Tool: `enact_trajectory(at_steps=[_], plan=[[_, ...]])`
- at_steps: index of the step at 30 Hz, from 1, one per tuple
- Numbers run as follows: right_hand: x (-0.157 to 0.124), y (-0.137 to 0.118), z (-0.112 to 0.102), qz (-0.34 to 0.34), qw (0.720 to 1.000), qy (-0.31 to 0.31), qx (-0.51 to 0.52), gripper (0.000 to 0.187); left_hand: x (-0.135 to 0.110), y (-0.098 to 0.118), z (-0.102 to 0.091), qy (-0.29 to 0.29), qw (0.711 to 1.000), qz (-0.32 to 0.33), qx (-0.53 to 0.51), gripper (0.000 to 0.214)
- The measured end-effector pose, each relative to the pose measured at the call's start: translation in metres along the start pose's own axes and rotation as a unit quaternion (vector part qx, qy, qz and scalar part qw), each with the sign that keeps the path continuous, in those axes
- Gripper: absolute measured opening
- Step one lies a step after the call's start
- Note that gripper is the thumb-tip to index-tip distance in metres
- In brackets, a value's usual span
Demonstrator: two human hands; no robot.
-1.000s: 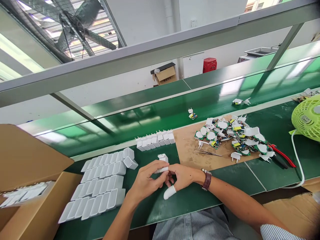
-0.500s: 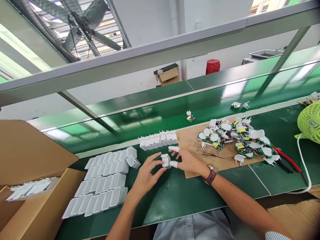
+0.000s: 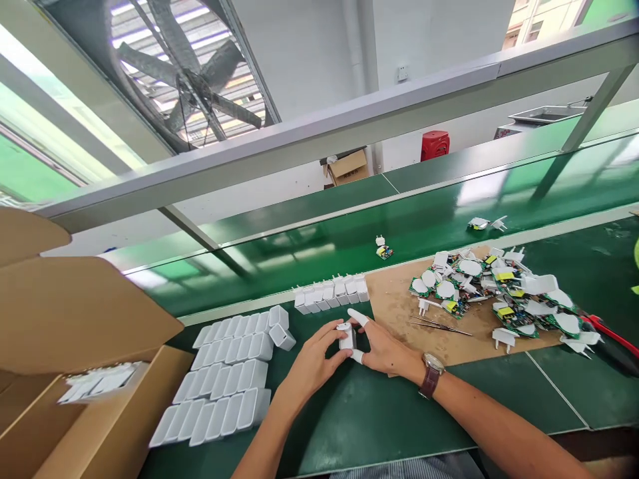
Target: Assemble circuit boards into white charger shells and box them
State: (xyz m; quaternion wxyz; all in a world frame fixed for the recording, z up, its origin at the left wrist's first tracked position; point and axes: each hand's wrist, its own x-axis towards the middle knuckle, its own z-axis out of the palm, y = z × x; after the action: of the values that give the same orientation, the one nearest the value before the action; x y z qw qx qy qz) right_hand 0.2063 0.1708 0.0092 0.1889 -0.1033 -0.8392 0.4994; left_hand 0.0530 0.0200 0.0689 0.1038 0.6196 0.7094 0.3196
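Observation:
Both of my hands meet on a small white charger housing (image 3: 346, 336) standing on the green bench. My left hand (image 3: 314, 362) pinches it from the left. My right hand (image 3: 383, 349) closes on it from the right, with white finger cots on its fingertips and a brown-strapped watch (image 3: 429, 376) on the wrist. Just behind the housing stands a short row of finished white plugs (image 3: 332, 293). To the left lie several rows of empty white shells (image 3: 224, 372).
A brown board (image 3: 399, 309) to the right carries a pile of circuit boards and plug parts (image 3: 494, 289), with tweezers (image 3: 439, 325) beside it and red-handled cutters (image 3: 606, 336) at the far right. An open cardboard box (image 3: 74, 372) of shells sits at the left. Stray parts lie on the conveyor belt (image 3: 384, 247).
My hands moved forward from near my body and set the white housing down on the bench behind them. The camera swung left, so the green fan left the view.

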Motion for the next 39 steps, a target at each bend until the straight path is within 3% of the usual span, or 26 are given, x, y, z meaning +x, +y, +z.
enact_trajectory(at_steps=[4,7,9,13,15,17,22,26,30,35,39], plan=[[-0.004,0.007,-0.001,-0.018,1.000,-0.004,-0.017,0.091,0.004,0.001,0.003,-0.009,0.999,-0.017,-0.045,0.013],[-0.007,0.013,-0.002,-0.055,0.998,-0.004,-0.043,0.095,0.008,-0.001,-0.012,0.019,1.000,-0.003,-0.011,0.010],[-0.008,0.015,-0.004,-0.078,0.995,-0.010,-0.065,0.095,0.013,-0.006,-0.039,0.076,0.996,0.004,0.037,0.016],[-0.008,0.013,-0.006,-0.097,0.989,-0.025,-0.112,0.090,0.031,-0.028,-0.116,0.195,0.971,-0.012,0.139,0.030],[-0.008,0.010,-0.007,-0.096,0.984,-0.037,-0.144,0.085,0.040,-0.043,-0.146,0.179,0.970,-0.057,0.153,0.038],[-0.008,0.007,-0.007,-0.096,0.978,-0.054,-0.180,0.080,0.048,-0.061,-0.160,0.127,0.977,-0.118,0.123,0.044],[-0.007,-0.005,-0.007,-0.108,0.957,-0.089,-0.255,0.071,0.055,-0.095,-0.145,0.043,0.983,-0.171,0.058,0.050],[-0.005,-0.011,-0.005,-0.118,0.937,-0.106,-0.310,0.056,0.054,-0.109,-0.127,0.010,0.983,-0.180,0.030,0.053],[-0.006,-0.009,0.002,-0.170,0.918,-0.111,-0.342,0.035,0.054,-0.120,-0.116,-0.016,0.979,-0.203,0.009,0.061],[-0.008,-0.002,0.013,-0.230,0.886,-0.099,-0.389,0.021,0.064,-0.117,-0.129,-0.053,0.975,-0.218,-0.006,0.100],[-0.008,0.001,0.019,-0.250,0.871,-0.082,-0.414,0.014,0.102,-0.097,-0.143,-0.012,0.983,-0.181,-0.005,0.091]])
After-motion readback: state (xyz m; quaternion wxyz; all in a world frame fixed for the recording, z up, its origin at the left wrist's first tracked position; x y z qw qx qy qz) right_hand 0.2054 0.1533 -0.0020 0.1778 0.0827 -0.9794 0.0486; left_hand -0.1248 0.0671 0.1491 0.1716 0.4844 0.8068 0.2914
